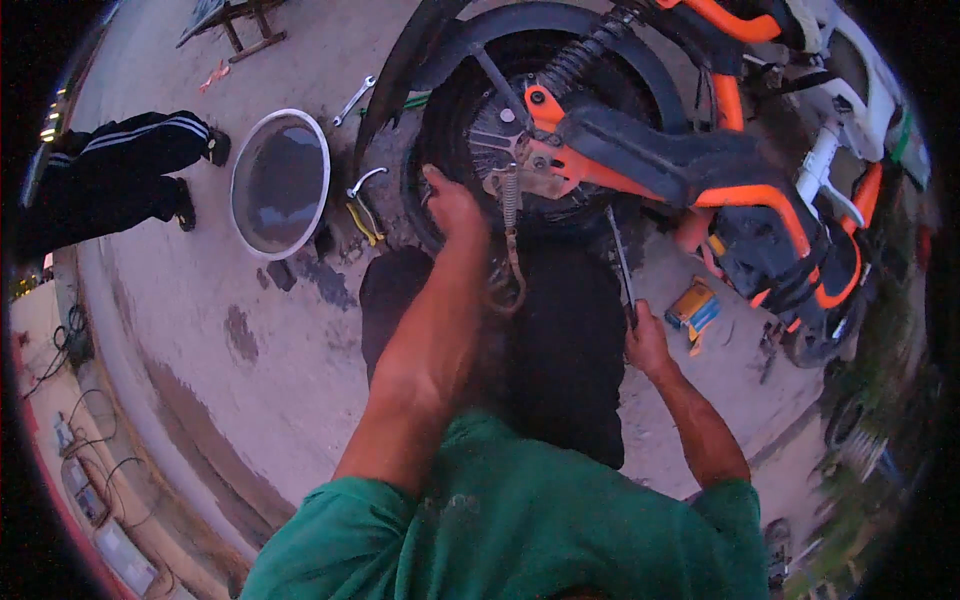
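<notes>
A motorbike with an orange and black frame [640, 180] leans in front of me, its rear wheel [490, 130] toward me. My left hand [456, 208] grips the black tire [432, 150] at its near left side, the thumb up and the other fingers partly hidden. In my right hand [647, 338] is a long thin metal bar [622, 255], gripped at its dark lower end. Its upper tip points toward the near right of the wheel; whether it touches the tire I cannot tell. A spring-loaded stand [511, 210] hangs between my arms.
Left of the wheel stands a round basin [235, 185] of dark water. Near it lie a wrench [353, 100], a silver lever [368, 180] and yellow-handled pliers [366, 222]. A small blue and orange box [692, 305] lies right. A person in dark trousers [130, 165] stands at the far left.
</notes>
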{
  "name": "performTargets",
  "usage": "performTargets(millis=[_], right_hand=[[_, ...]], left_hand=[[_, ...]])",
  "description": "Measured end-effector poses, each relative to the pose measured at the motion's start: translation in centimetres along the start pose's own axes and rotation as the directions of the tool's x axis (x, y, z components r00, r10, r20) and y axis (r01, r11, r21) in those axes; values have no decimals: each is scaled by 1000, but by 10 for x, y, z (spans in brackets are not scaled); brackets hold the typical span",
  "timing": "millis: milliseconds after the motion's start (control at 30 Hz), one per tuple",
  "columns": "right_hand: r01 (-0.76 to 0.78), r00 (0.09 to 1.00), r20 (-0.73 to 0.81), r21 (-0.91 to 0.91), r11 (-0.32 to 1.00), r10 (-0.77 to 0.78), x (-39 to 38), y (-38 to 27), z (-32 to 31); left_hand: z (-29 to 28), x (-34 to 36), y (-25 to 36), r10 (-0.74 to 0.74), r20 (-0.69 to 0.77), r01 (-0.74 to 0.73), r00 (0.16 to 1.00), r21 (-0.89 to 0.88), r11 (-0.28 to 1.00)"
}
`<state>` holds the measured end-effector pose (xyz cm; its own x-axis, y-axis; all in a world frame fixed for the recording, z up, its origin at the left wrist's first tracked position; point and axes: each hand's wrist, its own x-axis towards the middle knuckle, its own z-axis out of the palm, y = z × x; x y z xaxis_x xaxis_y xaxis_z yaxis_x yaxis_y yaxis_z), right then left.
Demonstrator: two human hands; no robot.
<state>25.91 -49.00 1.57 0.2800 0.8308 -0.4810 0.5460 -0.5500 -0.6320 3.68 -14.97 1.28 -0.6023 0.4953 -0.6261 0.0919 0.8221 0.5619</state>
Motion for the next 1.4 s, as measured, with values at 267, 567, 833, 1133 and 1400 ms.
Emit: performTargets(millis=[267,567,833,1133,1400], right_hand=[[82,992,86,95,992,-90,-6,24,2],[163,981,90,100,982,-172,18,53,15],[-51,995,95,126,991,39,21,32,12],[7,998,62,169,986,-18,-10,19,19],[68,929,367,-34,997,-51,23,28,-75]], left_hand=[[12,19,-22,-68,-74,58,995,-132,990],[12,14,-30,184,-123,-195,975,-83,977],[-1,11,-16,240,-97,-243,966,-18,970],[1,21,-14,352,-72,-353,933,7,936],[-3,37,3,395,-38,-393,918,41,918]])
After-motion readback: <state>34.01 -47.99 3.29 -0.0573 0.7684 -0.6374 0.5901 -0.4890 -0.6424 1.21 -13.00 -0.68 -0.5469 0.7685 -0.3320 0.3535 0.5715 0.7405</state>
